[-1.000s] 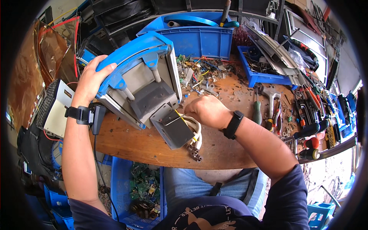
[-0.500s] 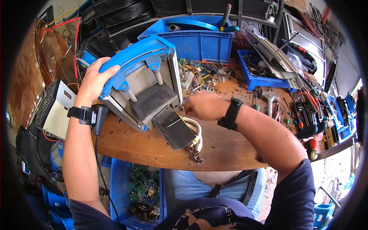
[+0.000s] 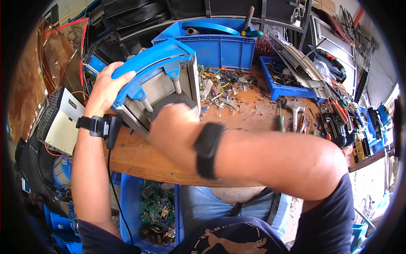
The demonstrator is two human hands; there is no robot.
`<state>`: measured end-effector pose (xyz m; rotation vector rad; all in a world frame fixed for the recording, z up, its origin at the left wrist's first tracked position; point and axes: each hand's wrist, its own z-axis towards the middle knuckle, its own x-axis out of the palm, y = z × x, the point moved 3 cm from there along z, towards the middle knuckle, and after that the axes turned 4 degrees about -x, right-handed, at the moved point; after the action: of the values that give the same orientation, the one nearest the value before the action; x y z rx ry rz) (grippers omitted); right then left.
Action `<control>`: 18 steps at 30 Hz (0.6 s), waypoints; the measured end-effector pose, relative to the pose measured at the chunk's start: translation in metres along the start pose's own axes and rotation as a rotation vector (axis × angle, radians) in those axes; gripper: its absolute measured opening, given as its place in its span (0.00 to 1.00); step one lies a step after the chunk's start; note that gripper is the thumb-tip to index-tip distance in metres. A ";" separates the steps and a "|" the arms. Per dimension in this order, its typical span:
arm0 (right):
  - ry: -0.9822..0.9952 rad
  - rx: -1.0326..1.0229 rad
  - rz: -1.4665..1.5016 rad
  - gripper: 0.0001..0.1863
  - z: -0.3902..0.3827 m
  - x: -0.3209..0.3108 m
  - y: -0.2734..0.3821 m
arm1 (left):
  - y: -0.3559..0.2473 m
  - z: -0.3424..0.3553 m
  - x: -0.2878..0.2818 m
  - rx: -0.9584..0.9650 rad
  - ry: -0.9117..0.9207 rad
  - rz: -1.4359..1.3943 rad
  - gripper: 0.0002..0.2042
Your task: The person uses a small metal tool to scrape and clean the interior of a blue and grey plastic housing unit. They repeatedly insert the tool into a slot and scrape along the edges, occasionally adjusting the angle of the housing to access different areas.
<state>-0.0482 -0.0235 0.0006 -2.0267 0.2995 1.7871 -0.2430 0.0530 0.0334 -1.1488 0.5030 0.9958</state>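
Note:
My left hand [image 3: 106, 86] grips the blue curved top of a metal housing [image 3: 154, 57], thumb over its edge. The housing leans on the wooden bench [image 3: 124, 154], showing grey metal sides, blue brackets and two short silver posts [image 3: 177, 86]. My right hand [image 3: 171, 129] is smeared by motion over the lower front of the housing, in front of its dark grey metal block [image 3: 186, 98]; whether it holds or touches anything is unclear. My right hand and forearm hide the lower part of that block and whatever lies just below it.
Scrap parts [image 3: 222, 86] lie behind the housing. A blue crate [image 3: 222, 53] stands at the back, a blue tray [image 3: 287, 91] of metal strips beside it. Hand tools [image 3: 338, 122] crowd the right side, a beige boxed device [image 3: 65, 122] the left. A crate of circuit boards [image 3: 131, 211] sits below.
My right hand and forearm have swung leftward across the front of the housing, covering the lower bracket and white cables seen earlier. My left hand keeps its grip, with only slight shift.

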 end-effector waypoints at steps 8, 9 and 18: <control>0.250 -0.185 0.030 0.25 0.010 -0.011 -0.003 | 0.006 0.000 0.001 0.047 -0.025 0.004 0.33; 0.260 -0.176 0.020 0.25 0.009 -0.012 -0.003 | 0.006 0.000 0.002 0.060 -0.020 0.005 0.33; 0.033 -0.154 0.075 0.09 0.014 -0.002 -0.019 | 0.005 -0.003 0.002 0.098 -0.035 -0.004 0.32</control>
<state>-0.0528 -0.0001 0.0044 -2.1785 0.2581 1.8754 -0.2457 0.0515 0.0280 -1.0433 0.5158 0.9756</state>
